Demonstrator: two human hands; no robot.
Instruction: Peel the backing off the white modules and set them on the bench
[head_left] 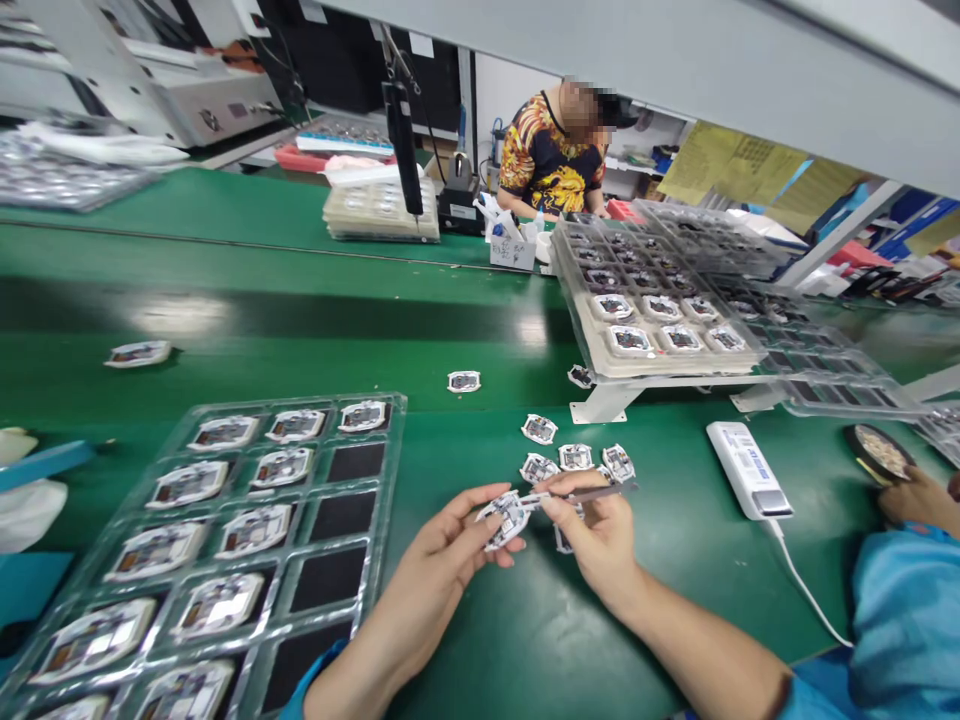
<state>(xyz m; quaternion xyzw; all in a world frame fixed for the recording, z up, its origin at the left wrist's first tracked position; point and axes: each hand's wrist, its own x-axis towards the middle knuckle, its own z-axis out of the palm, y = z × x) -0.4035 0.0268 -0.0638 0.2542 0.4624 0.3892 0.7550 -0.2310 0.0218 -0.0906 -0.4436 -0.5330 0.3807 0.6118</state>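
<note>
In the head view my left hand (451, 545) pinches a white watch-like housing (504, 522) with small electronic parts inside. My right hand (596, 530) is closed around grey metal tweezers (604, 492), whose front end lies at the housing's right edge; the fingers partly hide the tips. Just beyond my hands several similar housings (576, 457) lie loose on the green bench, and one is partly covered by my right hand. To the left, a clear plastic tray (397, 450) holds several of these housings in its compartments; dark pads show in its right column.
A stack of filled trays (660, 365) stands on a raised white shelf at the back right. A white cabled device (750, 470) lies to the right, near a co-worker's hand (919, 497). An electric screwdriver (403, 145) hangs overhead. Another person (555, 160) sits opposite.
</note>
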